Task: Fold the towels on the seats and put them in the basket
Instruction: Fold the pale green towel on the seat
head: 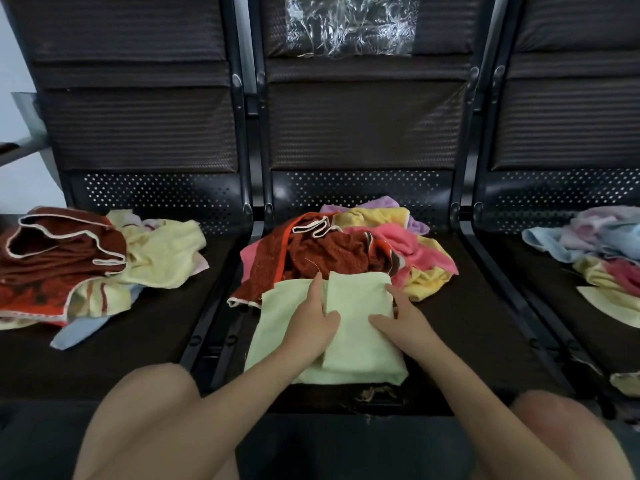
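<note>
Pale green terry towel (349,341) lies half-folded at the front of the middle black mesh seat (485,323), right flap doubled over. Left hand (317,317) and right hand (401,317) both press flat on it, fingers straight, gripping nothing. Risk: the flap springs open if either lifts, or snags the crumpled rust-red towel (329,251) just behind. Basket not in view; right-seat pile cut off.

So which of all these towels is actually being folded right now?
The pale green towel on the middle seat: it lies flat under both hands, while the others sit crumpled in heaps.
</note>
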The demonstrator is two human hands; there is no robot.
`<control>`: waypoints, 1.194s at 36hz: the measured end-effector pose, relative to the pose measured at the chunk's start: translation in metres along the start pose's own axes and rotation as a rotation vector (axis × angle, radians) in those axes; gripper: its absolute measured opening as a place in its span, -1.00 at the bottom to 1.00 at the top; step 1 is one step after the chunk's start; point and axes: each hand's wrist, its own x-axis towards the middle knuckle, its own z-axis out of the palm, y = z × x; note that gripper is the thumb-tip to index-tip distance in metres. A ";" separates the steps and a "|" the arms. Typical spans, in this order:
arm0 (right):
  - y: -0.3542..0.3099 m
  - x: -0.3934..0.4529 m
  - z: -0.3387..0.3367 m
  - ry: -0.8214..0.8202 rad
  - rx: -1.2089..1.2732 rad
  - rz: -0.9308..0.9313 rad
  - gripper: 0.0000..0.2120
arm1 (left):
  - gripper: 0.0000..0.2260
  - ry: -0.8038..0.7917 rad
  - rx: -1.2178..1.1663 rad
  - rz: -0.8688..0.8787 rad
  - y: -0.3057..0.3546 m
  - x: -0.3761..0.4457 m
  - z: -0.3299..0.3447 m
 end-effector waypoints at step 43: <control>-0.005 -0.021 0.044 -0.064 -0.134 -0.183 -0.19 | -0.49 0.102 0.414 -0.025 -0.032 0.002 -0.035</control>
